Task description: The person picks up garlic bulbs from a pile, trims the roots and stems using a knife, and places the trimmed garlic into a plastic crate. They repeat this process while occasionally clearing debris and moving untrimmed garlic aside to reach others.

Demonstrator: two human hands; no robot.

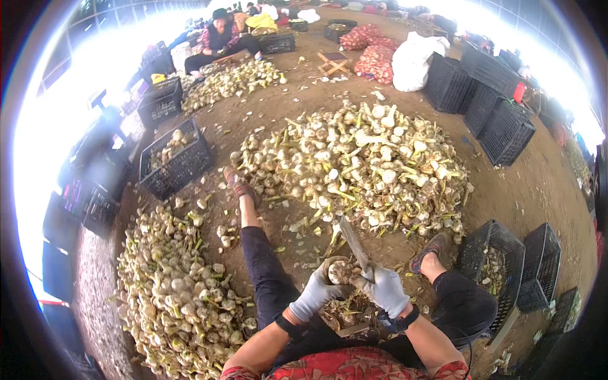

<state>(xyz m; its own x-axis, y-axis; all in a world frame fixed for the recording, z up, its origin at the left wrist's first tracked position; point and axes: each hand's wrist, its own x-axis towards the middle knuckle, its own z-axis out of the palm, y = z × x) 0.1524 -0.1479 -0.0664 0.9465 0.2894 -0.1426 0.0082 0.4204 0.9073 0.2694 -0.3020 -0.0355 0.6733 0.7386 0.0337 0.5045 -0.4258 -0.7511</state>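
Garlic bulb (341, 272) is sitting gripped in the left hand (316, 291); just right of it, the right hand (385, 290) is clasping a knife (353, 242) (blade slanting forward beyond the bulb).

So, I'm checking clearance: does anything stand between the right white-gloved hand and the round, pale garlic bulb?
Only the long, grey metal knife the right hand grips, beside the bulb; nothing else visible.

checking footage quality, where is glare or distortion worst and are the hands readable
Head view: white glare at left and upper edges, hazing the dark crates at left; head view: fisheye bending near the black rim; head view: left hand and right hand readable.
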